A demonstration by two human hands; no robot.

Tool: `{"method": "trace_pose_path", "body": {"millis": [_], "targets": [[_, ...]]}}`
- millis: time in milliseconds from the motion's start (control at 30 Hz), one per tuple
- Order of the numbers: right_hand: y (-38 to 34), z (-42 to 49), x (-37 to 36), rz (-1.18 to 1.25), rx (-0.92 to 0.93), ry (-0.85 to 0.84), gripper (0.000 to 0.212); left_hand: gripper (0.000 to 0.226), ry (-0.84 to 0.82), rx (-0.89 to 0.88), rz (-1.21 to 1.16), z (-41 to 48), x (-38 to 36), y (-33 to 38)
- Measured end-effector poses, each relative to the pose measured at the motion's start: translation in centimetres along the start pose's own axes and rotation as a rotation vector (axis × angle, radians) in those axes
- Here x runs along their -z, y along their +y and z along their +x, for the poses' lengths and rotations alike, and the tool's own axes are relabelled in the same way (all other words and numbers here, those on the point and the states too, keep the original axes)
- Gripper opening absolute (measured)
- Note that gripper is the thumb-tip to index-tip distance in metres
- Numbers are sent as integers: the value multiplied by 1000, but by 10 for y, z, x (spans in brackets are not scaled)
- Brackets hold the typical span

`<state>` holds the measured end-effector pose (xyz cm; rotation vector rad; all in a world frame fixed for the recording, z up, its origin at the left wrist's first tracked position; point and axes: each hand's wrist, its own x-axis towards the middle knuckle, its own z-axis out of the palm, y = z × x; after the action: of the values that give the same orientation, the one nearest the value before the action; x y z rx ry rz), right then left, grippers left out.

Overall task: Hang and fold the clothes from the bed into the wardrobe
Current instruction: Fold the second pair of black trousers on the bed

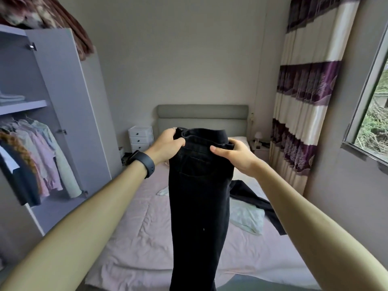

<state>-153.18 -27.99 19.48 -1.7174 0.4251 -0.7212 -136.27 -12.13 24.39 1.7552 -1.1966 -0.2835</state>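
Bedroom, small, with the bed (136, 238) dead ahead of the head camera and the open wardrobe (63, 97) along the left wall. From my remote station I recorded the following.

Item held: one pair of black trousers (199, 196), raised in the air over the foot of the bed. The waistband was uppermost and spanned the two hands. The legs hung straight down from the fingers, so the long axis ran vertical, and the hems dropped out of the bottom of the view.

Left hand (168, 144): it gripped the left end of the waistband, thumb on the near face, fingers wrapped round the far side. Right hand (235, 156): thumb flat on the near face of the right end, the other fingers behind the cloth, pinching it. Both hands sat at about the same height.

Bearing: the wardrobe lay to the left of the trousers, and the left hand was the nearer to it. I judged that any fold or carry would turn on that downward hang from the two held corners.

Count on the bed: three garments, namely one dark garment (252, 198), one pale green garment (245, 219) and one small pale piece (162, 192) partly hidden behind the trousers. In the wardrobe: one folded pile (11, 98) on the shelf, and a row of hanging clothes (39, 156) too overlapped to count.
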Motion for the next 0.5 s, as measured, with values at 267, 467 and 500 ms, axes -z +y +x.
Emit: {"method": "trace_pose_path", "body": {"millis": [267, 467, 500], "targets": [[-10, -1, -3, -94, 15, 84, 31, 11, 100, -145, -14, -3, -11, -8], [3, -15, 6, 99, -84, -49, 45, 26, 33, -39, -247, -12, -9, -15], [6, -16, 9, 144, -78, -37, 51, 27, 25, -31, -290, -13, -8, -15]]}}
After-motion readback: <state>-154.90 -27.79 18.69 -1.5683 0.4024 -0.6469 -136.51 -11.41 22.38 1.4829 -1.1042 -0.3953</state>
